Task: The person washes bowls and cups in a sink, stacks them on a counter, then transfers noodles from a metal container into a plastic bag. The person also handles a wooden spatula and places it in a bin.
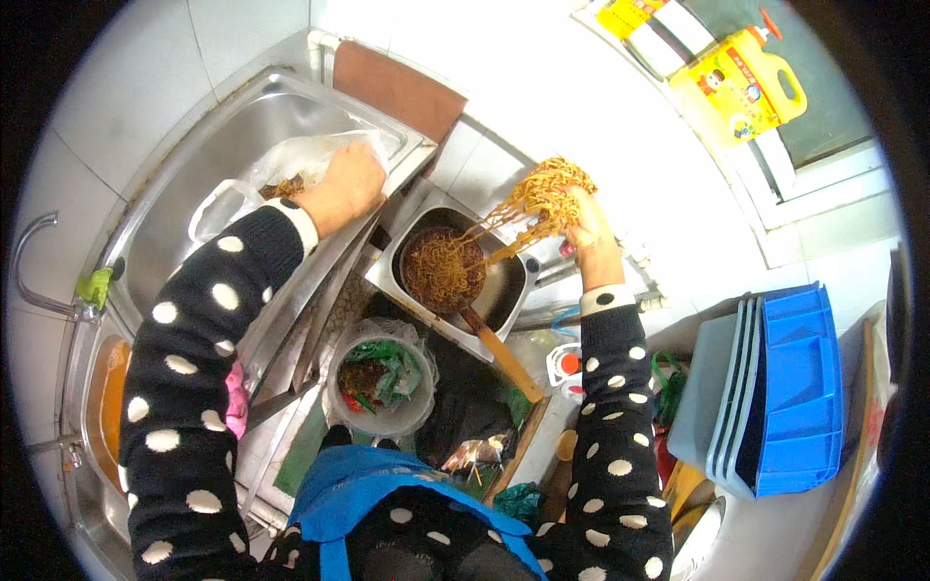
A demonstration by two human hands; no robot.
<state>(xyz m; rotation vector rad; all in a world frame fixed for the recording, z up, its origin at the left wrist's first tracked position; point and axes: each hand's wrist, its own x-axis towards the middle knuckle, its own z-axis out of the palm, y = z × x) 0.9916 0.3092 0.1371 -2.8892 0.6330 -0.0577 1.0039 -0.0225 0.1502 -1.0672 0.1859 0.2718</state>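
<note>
A clump of brown noodles (552, 192) hangs from my right hand (587, 226), raised above a small metal sink (529, 270). Long strands trail down to the noodles (439, 270) in a wooden-handled pan or strainer, which sits in that sink with its handle (501, 352) over the near rim. My left hand (352, 181) is at the edge of a clear plastic bag (280, 156) in the large steel sink and seems to grip it, though its fingers are mostly hidden. Some brown food (282, 187) lies inside the bag.
A lined waste bin (421, 407) holding green plastic stands below by my feet. Blue and grey plastic trays (799, 392) are stacked at right. A yellow pump jug (741, 94) stands on the window ledge. At far left are a curved faucet (25, 254) and a second basin (94, 436).
</note>
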